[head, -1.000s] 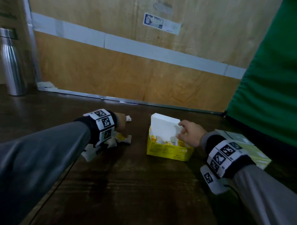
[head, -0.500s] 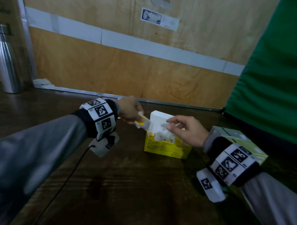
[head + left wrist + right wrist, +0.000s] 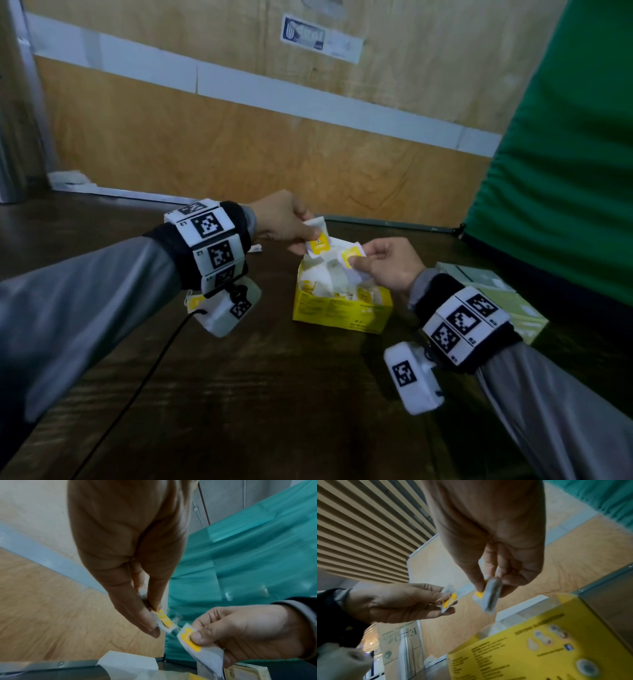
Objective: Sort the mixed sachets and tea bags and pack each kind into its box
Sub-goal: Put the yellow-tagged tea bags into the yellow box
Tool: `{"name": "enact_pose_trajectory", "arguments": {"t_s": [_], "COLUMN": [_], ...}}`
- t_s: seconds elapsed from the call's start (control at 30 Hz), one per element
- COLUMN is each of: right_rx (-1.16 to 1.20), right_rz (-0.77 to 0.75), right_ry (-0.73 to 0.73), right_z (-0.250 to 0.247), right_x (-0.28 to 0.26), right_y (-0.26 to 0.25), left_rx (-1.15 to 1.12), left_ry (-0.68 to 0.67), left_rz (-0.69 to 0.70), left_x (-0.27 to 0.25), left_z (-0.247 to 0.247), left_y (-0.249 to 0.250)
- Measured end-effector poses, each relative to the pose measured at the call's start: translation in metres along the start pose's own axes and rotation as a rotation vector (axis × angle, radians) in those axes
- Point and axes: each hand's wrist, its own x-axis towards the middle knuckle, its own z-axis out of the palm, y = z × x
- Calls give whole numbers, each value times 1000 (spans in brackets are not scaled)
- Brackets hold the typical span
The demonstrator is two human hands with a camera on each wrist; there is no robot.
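surface: dark wooden table
left hand: pinches a tea bag above the yellow box, likely to drop in
right hand: pinches a second tea bag, same aim

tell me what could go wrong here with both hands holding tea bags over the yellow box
1. The left hand and right hand each pinch a tea bag only by its end, and a thin string seems to run between the two; pulling apart could tear a tag off.
2. The yellow box already looks crowded, so a dropped bag may catch on the others or slide onto the table.

Plywood wall, green curtain, dark table
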Motion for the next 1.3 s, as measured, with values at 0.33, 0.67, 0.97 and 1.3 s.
{"name": "enact_pose_trajectory", "arguments": {"t_s": [0.33,0.67,0.97,1.3], "right_rx": [-522,-69,203,146], "right_rz": [20,28,129,148], "right_ry": [123,-17,-77,-191], "right_z": [-12,-5,12,10], "right_x": [3,-1,-4,8], "right_y": [3,22,11,-2], "left_rx": [104,146,10,478], "left_ry": [-92,-219,-182,-49], "left_rz": [-74,-55,-116,-195], "left_x": [13,27,29,48], "left_z": [20,51,45,-42], "left_y": [6,-2,-6,-32]}}
